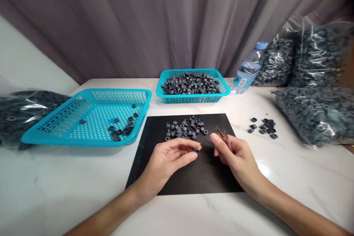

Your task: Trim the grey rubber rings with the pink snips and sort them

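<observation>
Over the black mat (188,180), my left hand (168,162) pinches a small dark grey ring-shaped part (195,150) between thumb and fingertips. To its right, my right hand (235,153) is wrapped around a small tool (227,141) with a reddish-brown handle. Its dark tip points up and away from me, too blurred to name the exact kind. The two hands are apart. Just beyond them lies a loose pile of short dark grey tubular parts (182,128) on the mat.
At the left stands a blue perforated basket (85,142) holding several parts. Another blue basket (193,99), at the back, is heaped with them. A water bottle (249,68), loose parts (264,127) and filled plastic bags (315,118) are on the right; another bag (30,105) lies far left.
</observation>
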Action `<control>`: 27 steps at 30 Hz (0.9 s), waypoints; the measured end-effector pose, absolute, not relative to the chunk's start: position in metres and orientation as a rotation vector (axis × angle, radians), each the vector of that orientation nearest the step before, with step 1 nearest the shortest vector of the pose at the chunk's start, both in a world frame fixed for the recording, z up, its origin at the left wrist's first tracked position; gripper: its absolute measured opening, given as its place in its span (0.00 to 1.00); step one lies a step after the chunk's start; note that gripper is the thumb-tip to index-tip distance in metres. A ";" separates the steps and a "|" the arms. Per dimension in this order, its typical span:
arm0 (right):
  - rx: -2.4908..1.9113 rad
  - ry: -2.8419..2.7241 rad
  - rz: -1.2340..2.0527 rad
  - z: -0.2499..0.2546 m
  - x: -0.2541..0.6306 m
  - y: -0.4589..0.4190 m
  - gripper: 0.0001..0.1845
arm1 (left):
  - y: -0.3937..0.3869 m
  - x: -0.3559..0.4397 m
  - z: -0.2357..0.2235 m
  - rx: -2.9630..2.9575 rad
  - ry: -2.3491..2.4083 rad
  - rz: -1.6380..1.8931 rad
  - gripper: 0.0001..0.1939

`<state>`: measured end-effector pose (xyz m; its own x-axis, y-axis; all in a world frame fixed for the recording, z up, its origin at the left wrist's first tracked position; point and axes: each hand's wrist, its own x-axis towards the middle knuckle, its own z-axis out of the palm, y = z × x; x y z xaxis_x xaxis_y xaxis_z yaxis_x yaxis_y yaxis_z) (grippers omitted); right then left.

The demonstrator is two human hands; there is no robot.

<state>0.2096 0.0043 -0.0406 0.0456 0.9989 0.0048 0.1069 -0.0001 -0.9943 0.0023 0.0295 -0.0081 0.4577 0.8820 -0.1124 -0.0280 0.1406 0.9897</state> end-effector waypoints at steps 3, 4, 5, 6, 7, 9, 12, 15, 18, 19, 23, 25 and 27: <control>-1.425 -1.372 0.724 -0.042 0.225 0.019 0.22 | 0.031 -0.001 -0.003 1.362 0.896 0.748 0.06; -1.450 -1.413 0.626 -0.042 0.230 0.023 0.19 | 0.033 -0.003 0.000 1.419 0.907 0.740 0.06; -1.470 -1.452 0.579 -0.043 0.233 0.027 0.16 | 0.035 -0.007 0.003 1.491 0.925 0.739 0.06; -1.478 -1.476 0.572 -0.043 0.236 0.030 0.14 | 0.038 -0.011 0.008 1.582 0.952 0.761 0.06; -1.485 -1.513 0.592 -0.043 0.236 0.032 0.14 | 0.042 -0.017 0.013 1.695 0.985 0.803 0.06; -1.473 -1.612 0.658 -0.044 0.235 0.032 0.13 | 0.052 -0.032 0.027 1.956 1.084 0.918 0.07; -1.453 -1.778 0.698 -0.046 0.230 0.029 0.13 | 0.067 -0.058 0.052 2.244 1.338 1.070 0.04; -1.499 -1.897 0.651 -0.046 0.227 0.028 0.14 | 0.079 -0.082 0.071 2.287 1.664 1.035 0.06; -1.564 -1.904 0.614 -0.044 0.225 0.032 0.17 | 0.089 -0.099 0.077 2.218 1.805 0.895 0.09; -1.585 -1.884 0.611 -0.044 0.225 0.034 0.17 | 0.091 -0.104 0.077 2.214 1.844 0.848 0.09; -1.599 -1.834 0.656 -0.044 0.224 0.038 0.15 | 0.097 -0.118 0.076 2.067 1.817 0.677 0.10; -1.575 -1.829 0.695 -0.045 0.225 0.038 0.13 | 0.097 -0.121 0.075 2.015 1.817 0.663 0.10; -1.546 -1.815 0.741 -0.045 0.226 0.037 0.13 | 0.097 -0.123 0.073 2.001 1.822 0.644 0.09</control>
<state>0.2262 0.0365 -0.0452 -0.1094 0.9883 0.1058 0.6317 0.1513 -0.7603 -0.1225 0.0974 0.0735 0.0657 0.9936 0.0918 0.8308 -0.1054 0.5465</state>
